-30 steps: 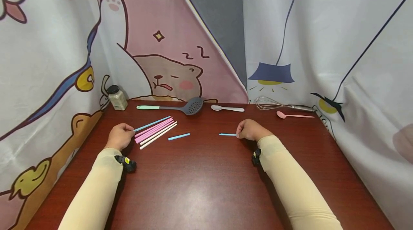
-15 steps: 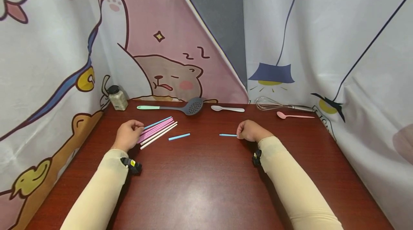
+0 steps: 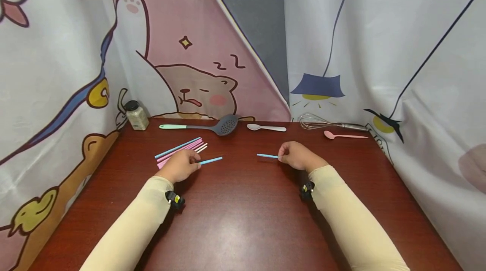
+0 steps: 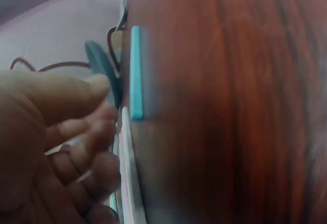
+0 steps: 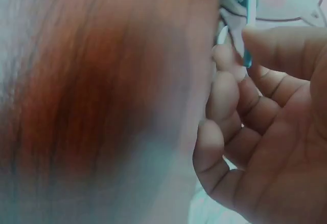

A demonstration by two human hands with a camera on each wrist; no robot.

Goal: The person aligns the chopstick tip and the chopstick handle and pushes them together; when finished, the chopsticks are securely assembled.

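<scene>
My left hand (image 3: 180,166) is over the near side of a row of straws, fingertips at the near end of a short blue straw (image 3: 211,161) on the table. In the left wrist view, that short straw (image 4: 136,75) lies apart from the loosely bent thumb and fingers. Partly hidden under the hand are several pink straws (image 3: 171,156) and white straws (image 3: 201,147), with a long blue straw (image 3: 177,147) behind them. My right hand (image 3: 298,155) pinches the end of another short blue straw (image 3: 267,155) between thumb and forefinger, its free end pointing left.
Along the table's back edge lie a slotted skimmer (image 3: 227,125), a white spoon (image 3: 265,128), a whisk (image 3: 315,122) and a pink spoon (image 3: 345,136). A black-lidded jar (image 3: 137,115) stands in the back left corner. Printed curtains (image 3: 243,51) enclose the table.
My left hand has moved right from the long blue straw, across the pink and white straws, to the short blue straw. The right hand stays nearly in place, still pinching its straw.
</scene>
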